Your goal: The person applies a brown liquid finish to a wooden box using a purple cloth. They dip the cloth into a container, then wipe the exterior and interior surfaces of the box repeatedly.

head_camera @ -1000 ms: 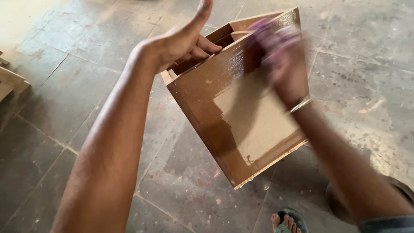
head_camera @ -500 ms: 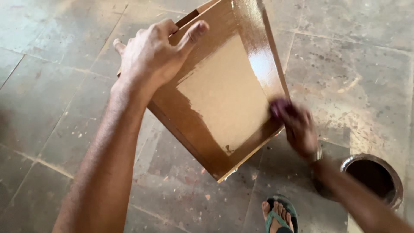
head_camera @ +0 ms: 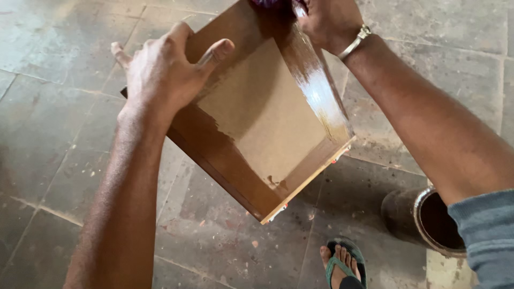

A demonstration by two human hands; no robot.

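A wooden box (head_camera: 267, 128) is held tilted above the floor, its flat bottom panel facing me. The panel's borders are dark, wet brown stain and its middle is pale bare board. My left hand (head_camera: 166, 69) grips the box's upper left edge, fingers curled over it. At the panel's top edge my right hand (head_camera: 326, 21), a metal bangle on its wrist, presses a purple cloth (head_camera: 267, 3) against the wood. A glossy wet stripe runs down the right border.
A round dark tin (head_camera: 425, 217) stands on the stained stone-tile floor (head_camera: 59, 139) at the lower right, under my right forearm. My foot in a green sandal (head_camera: 342, 262) shows at the bottom edge.
My right hand with the cloth swept down the panel's right border to the lower corner, then back up to the top edge. The left hand kept its grip as the box shifted.
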